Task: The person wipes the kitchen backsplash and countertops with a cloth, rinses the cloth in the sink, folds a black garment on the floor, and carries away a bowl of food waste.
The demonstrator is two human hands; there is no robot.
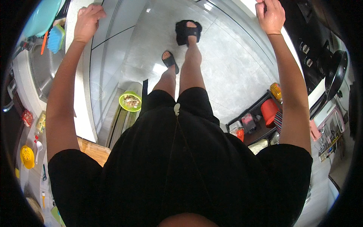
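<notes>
My left hand (89,21) is raised at the upper left, over the edge of the pale countertop (74,17). Its fingers are loosely bent, and nothing shows in them. Left of it are a blue and green sponge (56,39), a turquoise basin (44,17) and a steel sink (45,65). At the upper right, my right hand (271,17) is beside the black gas stove (295,28). The picture's top edge cuts its curled fingers, so whether it holds anything is hidden. Both hands look wet.
A black frying pan (337,71) stands right of the stove knobs (305,48). On the floor side are a lime-rimmed waste bin (130,93) with scraps and a dark rack (256,133) holding a red container (269,112). A yellow strainer (27,157) hangs at left.
</notes>
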